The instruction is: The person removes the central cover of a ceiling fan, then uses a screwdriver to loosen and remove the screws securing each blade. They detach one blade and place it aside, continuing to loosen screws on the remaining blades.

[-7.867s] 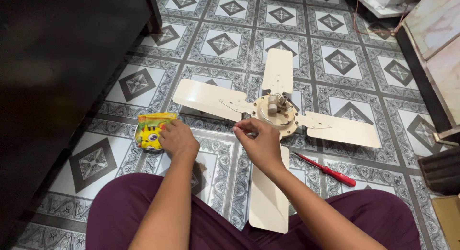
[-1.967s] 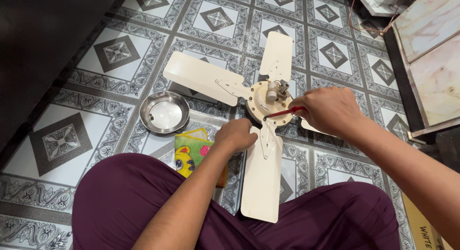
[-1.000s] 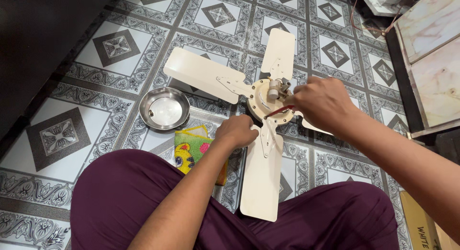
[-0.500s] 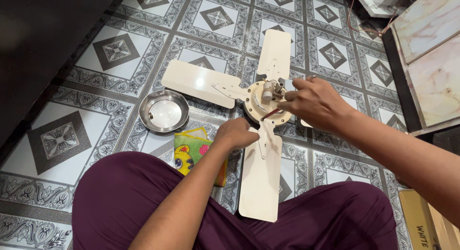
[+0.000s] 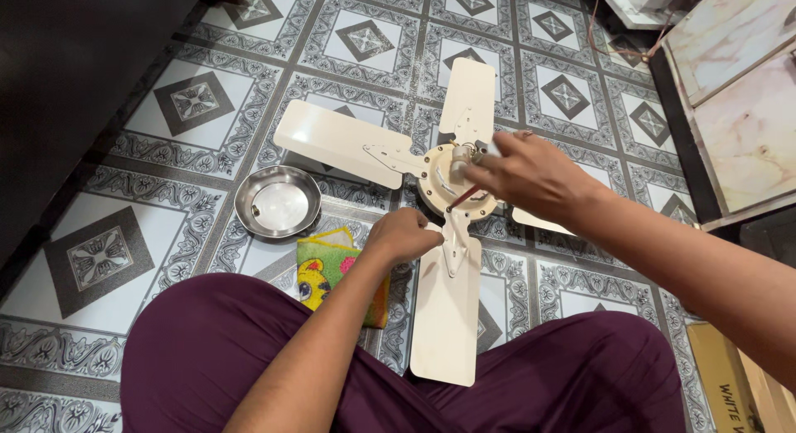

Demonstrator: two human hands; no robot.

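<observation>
A cream ceiling fan (image 5: pixel 452 184) lies flat on the patterned tiled floor (image 5: pixel 166 126), its four blades spread like a cross and its round hub (image 5: pixel 444 180) facing up, just in front of the person's crossed legs, so the screws at the blade roots are within easy reach of both hands. The right hand (image 5: pixel 531 174) is curled around a red-handled screwdriver (image 5: pixel 463 196), pinching it so that the shaft slants down onto the near rim of the hub, close to where the nearest blade (image 5: pixel 446 304) joins it. The left hand (image 5: pixel 404 234) is closed into a loose fist resting at the root of that same blade, apparently steadying it; whether it grips anything small inside the fist cannot be told. A shallow steel bowl (image 5: pixel 278 202) sits on the floor to the left, near the fan (handy for loose parts, though any contents are too small to make out), and a bright yellow and green cloth (image 5: pixel 332 267) lies just beside the left wrist.
</observation>
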